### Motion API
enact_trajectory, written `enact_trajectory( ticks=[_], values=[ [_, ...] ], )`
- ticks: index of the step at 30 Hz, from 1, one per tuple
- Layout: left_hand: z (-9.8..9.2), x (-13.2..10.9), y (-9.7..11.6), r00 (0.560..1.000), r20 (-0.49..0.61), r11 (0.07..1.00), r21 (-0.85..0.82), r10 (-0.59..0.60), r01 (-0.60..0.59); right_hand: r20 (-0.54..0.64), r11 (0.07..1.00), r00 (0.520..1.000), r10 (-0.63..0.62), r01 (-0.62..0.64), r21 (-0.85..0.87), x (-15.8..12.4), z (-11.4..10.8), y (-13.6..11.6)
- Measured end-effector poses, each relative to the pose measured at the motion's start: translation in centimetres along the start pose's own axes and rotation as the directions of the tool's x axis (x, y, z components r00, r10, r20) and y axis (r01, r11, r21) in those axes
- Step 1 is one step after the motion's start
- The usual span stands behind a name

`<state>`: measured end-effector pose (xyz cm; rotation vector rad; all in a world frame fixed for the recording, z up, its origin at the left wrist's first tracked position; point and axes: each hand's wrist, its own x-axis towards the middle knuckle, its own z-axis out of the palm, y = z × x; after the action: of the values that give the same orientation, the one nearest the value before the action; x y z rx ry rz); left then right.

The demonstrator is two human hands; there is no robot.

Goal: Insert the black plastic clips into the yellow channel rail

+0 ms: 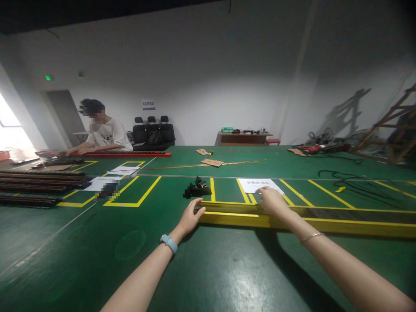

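A long yellow metal channel (234, 219) lies across the green table, its open side up, running out of view at the right. At its left end, my left hand (189, 218) has its thumb and fingers closed around the end of the channel. My right hand (272, 200) is above the channel, fingers curled into a pinch; whatever they hold, if anything, is hidden or too small to make out. Just behind that hand lies a white printed sheet (256, 185). Several small black parts (197, 190) sit in a pile beyond my left hand.
Bundles of dark rails (39, 186) and white sheets lie at the left. A person (107, 132) leans over a red rail (143, 153) across the table. Cardboard pieces (212, 162) and thin rods lie farther back. Black cable (351, 182) and a red power tool (312, 149) are at the right.
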<state>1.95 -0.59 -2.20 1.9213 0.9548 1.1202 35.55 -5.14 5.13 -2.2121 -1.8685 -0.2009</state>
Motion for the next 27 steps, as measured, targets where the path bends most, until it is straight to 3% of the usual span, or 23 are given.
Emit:
enact_trajectory(
  ticks=[7,13,20,27],
  values=[
    [-0.1,0.4,-0.5,0.995,-0.096,1.000,0.000,-0.008,0.008,0.027,0.898,0.953,-0.301,0.274,0.345,4.9,3.5,-13.8],
    [0.1,0.9,-2.1,0.987,-0.147,0.998,-0.015,-0.060,0.058,0.049,0.849,0.944,-0.326,0.269,0.455,7.5,5.8,-20.5],
    [0.1,1.1,-2.5,0.985,-0.158,0.997,-0.009,-0.073,0.073,0.073,0.808,0.976,-0.207,0.129,0.575,7.8,7.2,-22.0],
    [0.5,1.1,-2.3,0.963,-0.232,0.985,-0.138,-0.137,0.107,0.007,0.586,0.998,-0.056,0.027,0.810,5.7,5.7,-18.7]
  ],
)
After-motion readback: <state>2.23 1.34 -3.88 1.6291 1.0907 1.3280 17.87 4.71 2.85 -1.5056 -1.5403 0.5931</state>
